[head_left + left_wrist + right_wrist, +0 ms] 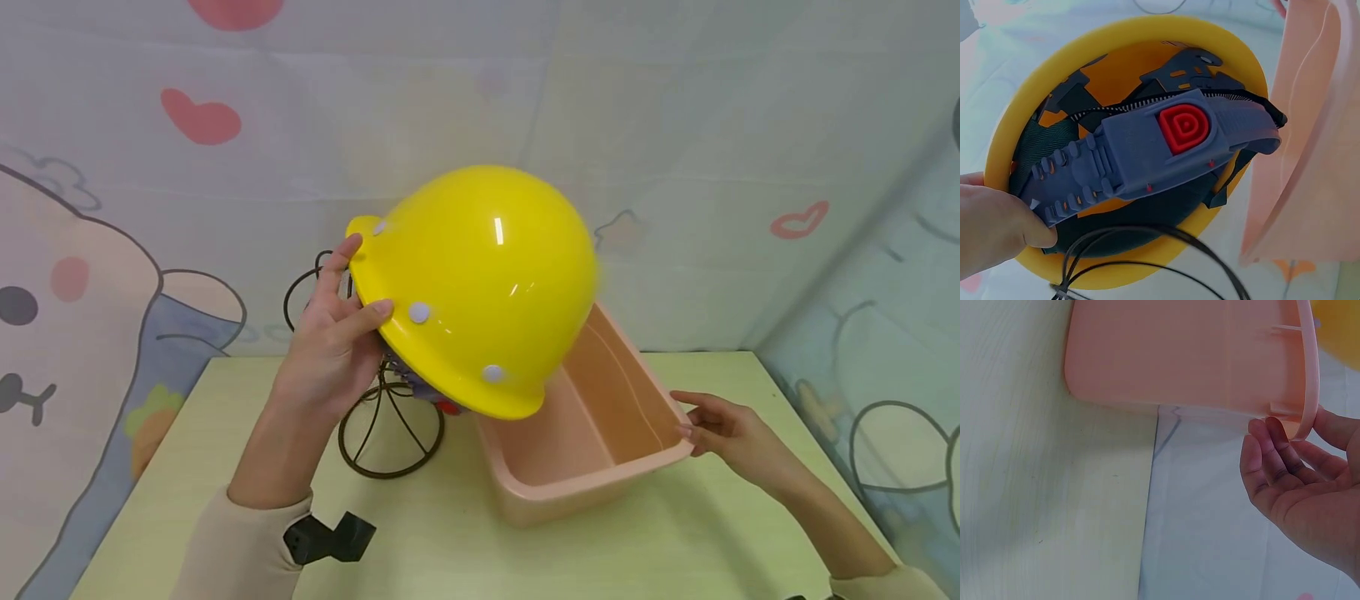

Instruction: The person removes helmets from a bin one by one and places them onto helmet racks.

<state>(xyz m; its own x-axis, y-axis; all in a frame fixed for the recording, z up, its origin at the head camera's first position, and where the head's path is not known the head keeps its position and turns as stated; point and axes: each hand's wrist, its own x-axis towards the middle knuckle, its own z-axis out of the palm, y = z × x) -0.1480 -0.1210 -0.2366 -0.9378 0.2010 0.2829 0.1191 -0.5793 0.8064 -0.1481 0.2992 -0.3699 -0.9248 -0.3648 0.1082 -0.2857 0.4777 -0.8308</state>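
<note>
My left hand point(341, 329) grips the brim of a yellow hard hat point(480, 283) and holds it tilted in the air above a black wire stand point(390, 425). The left wrist view looks into the hat point(1222, 56), where a grey-blue headband point(1147, 156) with a red knob point(1184, 128) sits; my thumb point(997, 219) presses the rim. A pink plastic bin point(592, 433) lies on the table under the hat's right side. My right hand point(712, 425) touches the bin's right rim point(1307, 394) with loosely bent fingers point(1263, 456).
The pale green table point(225, 467) stands against a cartoon-print cloth backdrop point(675, 125). The wire stand's round base sits left of the bin. A black wrist-mounted device point(330, 537) shows on my left sleeve.
</note>
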